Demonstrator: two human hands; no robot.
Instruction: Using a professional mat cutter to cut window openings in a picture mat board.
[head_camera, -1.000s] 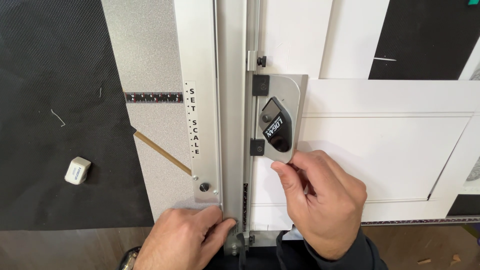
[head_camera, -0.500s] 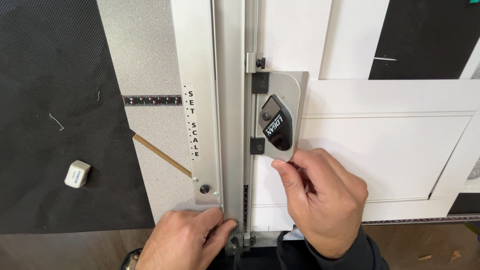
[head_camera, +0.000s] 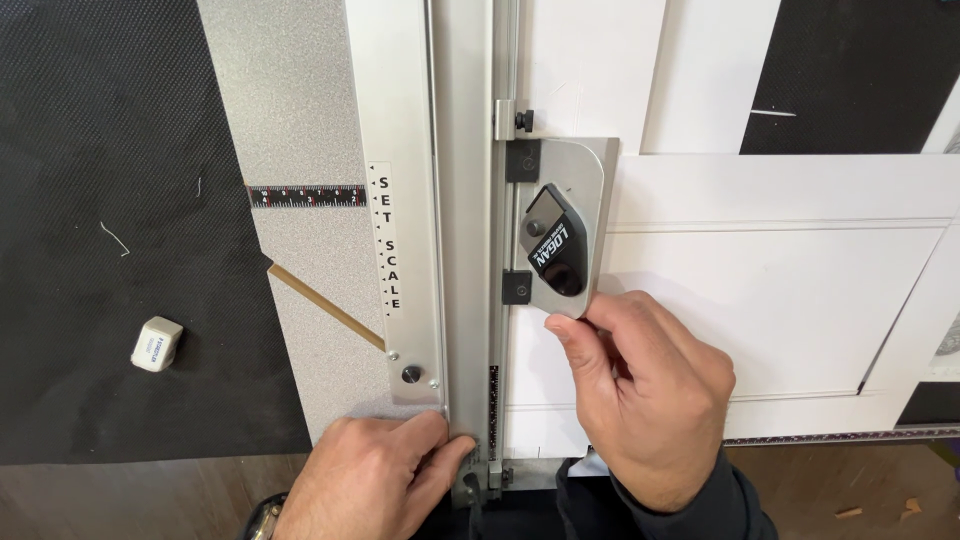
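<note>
A silver guide rail (head_camera: 465, 230) of a mat cutter runs up the middle. On its right side rides a grey cutting head (head_camera: 560, 225) with a black handle. My right hand (head_camera: 650, 390) pinches the head's lower corner with thumb and fingers. My left hand (head_camera: 375, 475) presses flat on the near end of the rail and the grey speckled board (head_camera: 300, 120). White mat board (head_camera: 780, 290) with a faint pencilled rectangle lies under the head, right of the rail.
A small white eraser (head_camera: 157, 343) lies on the black mesh mat (head_camera: 100, 200) at left. A black ruler strip (head_camera: 305, 195) and a thin wooden stick (head_camera: 325, 305) sit on the grey board. Wooden tabletop (head_camera: 850, 490) shows along the near edge.
The view has shifted slightly. Both hands stay where they were, and the cutting head has not visibly moved along the rail.
</note>
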